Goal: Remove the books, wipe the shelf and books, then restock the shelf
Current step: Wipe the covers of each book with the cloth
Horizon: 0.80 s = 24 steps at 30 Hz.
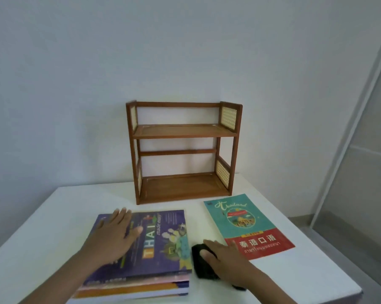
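Head: right hand (223, 257) seemingly grips cloth (203, 263).

I seem to be in a plain room of a home or small study. I sit at a white table (305, 279) pushed against a bare pale wall (97, 73), with a small two-tier brown wooden shelf with woven cane side panels (180, 131) standing on it and Thai language paperbacks, a purple one (163, 242) and a teal-and-red one (246, 224), lying flat. To my right runs a grey frosted sliding panel in a white frame (360, 161).
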Tool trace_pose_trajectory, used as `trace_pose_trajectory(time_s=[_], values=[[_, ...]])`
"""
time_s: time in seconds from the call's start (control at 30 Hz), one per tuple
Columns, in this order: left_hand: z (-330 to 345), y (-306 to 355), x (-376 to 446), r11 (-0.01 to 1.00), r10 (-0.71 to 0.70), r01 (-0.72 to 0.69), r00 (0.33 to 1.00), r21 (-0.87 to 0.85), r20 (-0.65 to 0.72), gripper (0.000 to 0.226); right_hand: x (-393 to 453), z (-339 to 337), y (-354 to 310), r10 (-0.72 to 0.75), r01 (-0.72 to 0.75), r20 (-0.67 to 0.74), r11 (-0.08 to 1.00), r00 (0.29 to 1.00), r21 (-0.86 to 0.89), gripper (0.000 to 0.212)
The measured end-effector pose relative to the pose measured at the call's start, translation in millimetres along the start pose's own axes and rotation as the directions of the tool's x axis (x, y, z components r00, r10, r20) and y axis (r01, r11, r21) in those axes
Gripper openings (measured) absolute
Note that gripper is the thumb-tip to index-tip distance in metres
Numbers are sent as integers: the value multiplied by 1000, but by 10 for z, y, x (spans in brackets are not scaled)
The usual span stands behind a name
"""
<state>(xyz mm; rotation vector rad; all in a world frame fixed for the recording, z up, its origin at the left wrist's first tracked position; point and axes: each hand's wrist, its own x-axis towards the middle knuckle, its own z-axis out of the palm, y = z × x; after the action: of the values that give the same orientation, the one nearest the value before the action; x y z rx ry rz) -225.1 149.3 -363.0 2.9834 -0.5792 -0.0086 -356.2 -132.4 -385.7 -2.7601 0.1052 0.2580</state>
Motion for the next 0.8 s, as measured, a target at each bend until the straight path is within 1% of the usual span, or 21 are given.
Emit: trace_pose_trajectory(time_s=[0.03, 0.07, 0.13, 0.2, 0.23, 0.3, 0.33, 0.37, 0.4, 0.43, 0.47, 0.53, 0.6, 0.63, 0.7, 0.8], values=[[28, -120, -98, 1000, -27, 27, 1000, 1, 5, 75, -49, 19, -41, -2, 2, 14, 1000, 1000, 7, 110], [60, -219, -180, 999, -42, 42, 999, 3, 7, 74, -94, 19, -88, -1, 1, 28, 1000, 1000, 1, 105], [122, -382, -320, 998, -52, 52, 999, 22, 9, 72, -138, 70, -148, -3, 4, 24, 999, 1000, -37, 80], [197, -488, -404, 998, -62, 62, 998, -20, -1, 71, -132, 126, -182, 6, -3, -90, 1000, 996, 24, 57], [209, -539, -470, 995, -70, 69, 997, -67, -23, 70, -106, 138, -220, 33, -19, -173, 997, 984, 78, 50], [220, -612, -567, 989, -77, 70, 996, -133, -53, 71, -40, 109, -330, 91, -10, -340, 973, 936, 232, 41], [221, -636, -595, 990, -71, 65, 996, -123, -48, 75, -11, 59, -405, 116, 15, -410, 952, 905, 304, 38], [222, -649, -610, 996, -52, 49, 998, -80, -31, 85, 13, -12, -494, 115, 51, -452, 939, 885, 339, 36], [225, -664, -630, 999, -31, 31, 999, -31, -5, 97, 33, -81, -615, 75, 90, -467, 943, 881, 320, 35], [239, -661, -632, 1000, -24, 25, 1000, -14, 17, 106, 53, -131, -719, 10, 130, -456, 953, 890, 275, 36], [260, -682, -628, 999, -28, 28, 1000, -19, 11, 109, 76, -144, -833, -59, 169, -425, 960, 903, 225, 37], [304, -696, -602, 994, -61, 58, 998, -97, -30, 110, 109, -55, -1009, -164, 210, -311, 970, 936, 122, 39], [323, -697, -596, 989, -63, 58, 998, -133, -29, 118, 132, 146, -1157, -247, 246, -230, 969, 942, -31, 42], [340, -706, -585, 990, -59, 53, 997, -133, -39, 125, 143, 248, -1241, -269, 259, -216, 963, 939, -75, 44], [355, -720, -574, 990, -46, 39, 998, -135, -47, 133, 171, 381, -1438, -315, 309, -211, 949, 925, -62, 44], [373, -740, -582, 986, -52, 40, 996, -163, -73, 128, 409, 477, -1671, -423, 424, -202, 905, 884, -36, 40]])
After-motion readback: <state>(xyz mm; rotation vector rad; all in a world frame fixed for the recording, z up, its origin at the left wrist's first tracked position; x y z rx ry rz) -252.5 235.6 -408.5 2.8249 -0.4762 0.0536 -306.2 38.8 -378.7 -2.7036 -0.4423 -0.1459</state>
